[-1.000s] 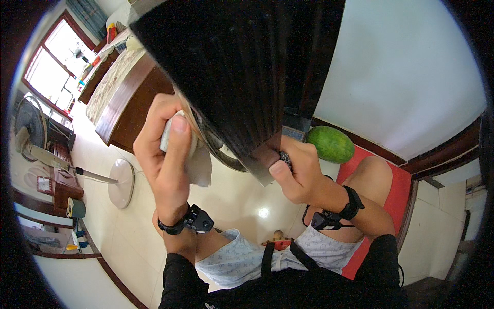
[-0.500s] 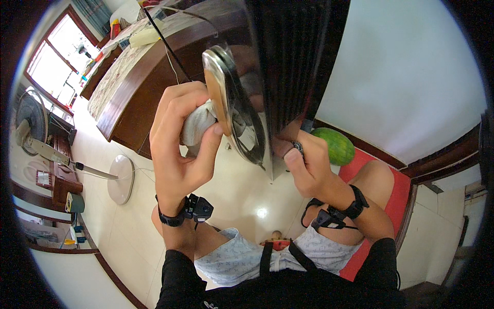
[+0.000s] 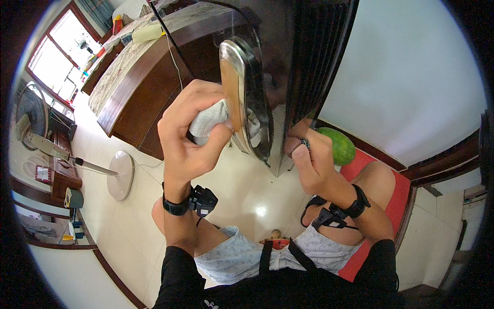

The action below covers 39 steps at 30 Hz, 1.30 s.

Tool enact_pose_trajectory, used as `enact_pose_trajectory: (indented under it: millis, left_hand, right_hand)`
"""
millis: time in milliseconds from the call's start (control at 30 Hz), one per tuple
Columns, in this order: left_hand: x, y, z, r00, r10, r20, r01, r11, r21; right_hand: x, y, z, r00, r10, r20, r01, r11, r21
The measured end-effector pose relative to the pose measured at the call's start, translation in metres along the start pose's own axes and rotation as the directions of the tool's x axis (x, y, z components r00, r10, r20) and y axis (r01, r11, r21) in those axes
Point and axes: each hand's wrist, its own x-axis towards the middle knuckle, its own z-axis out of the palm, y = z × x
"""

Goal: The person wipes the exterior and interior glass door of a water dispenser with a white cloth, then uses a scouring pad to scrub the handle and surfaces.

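**Black panel held between two hands**

The glossy black panel (image 3: 282, 36) is held on edge over the tiled floor (image 3: 231, 206), between the hands. A bunched pale cloth (image 3: 208, 125) is pinched by the left hand (image 3: 188, 136) against the shiny metal rim (image 3: 232, 64), presumably so that contact is kept. The panel's lower edge is gripped by the right hand (image 3: 315, 164), apparently for steadiness; a dark object (image 3: 305, 143) there cannot be identified.

Pale tiled floor (image 3: 139, 216): bears round base (image 3: 120, 175) of a standing fan, left side. Red mat (image 3: 355, 167) laid at right. Watermelon (image 3: 340, 146) at mat's edge; exact support not discernible.
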Motion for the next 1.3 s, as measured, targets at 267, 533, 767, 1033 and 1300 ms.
enact_pose_trajectory:
  millis: [267,533,767,1033,1300]
  left_hand:
    - [0.001,0.004,-0.002,0.997,0.000,0.077,-0.002,1.000,0.023]
    - [0.002,0.011,-0.005,0.982,-0.111,0.155,0.109,0.994,0.025]
    - [0.001,0.028,-0.013,0.896,-0.424,0.129,0.440,0.814,-0.380]
    - [-0.008,0.043,0.002,0.970,-0.239,-0.048,0.242,0.968,0.067]
    - [-0.009,0.061,0.004,0.996,-0.073,-0.041,0.083,0.929,0.360]
  right_hand:
    - [0.002,-0.002,0.000,1.000,-0.004,-0.007,0.004,1.000,0.007]
    - [0.000,-0.002,-0.001,1.000,0.028,-0.013,-0.028,1.000,0.000]
    - [0.003,-0.014,-0.001,1.000,0.028,0.014,-0.029,1.000,0.010]
    - [-0.001,-0.011,0.006,0.999,0.034,-0.003,-0.034,0.999,0.039]
    - [-0.002,-0.013,0.008,0.998,0.066,0.001,-0.066,0.998,0.023]
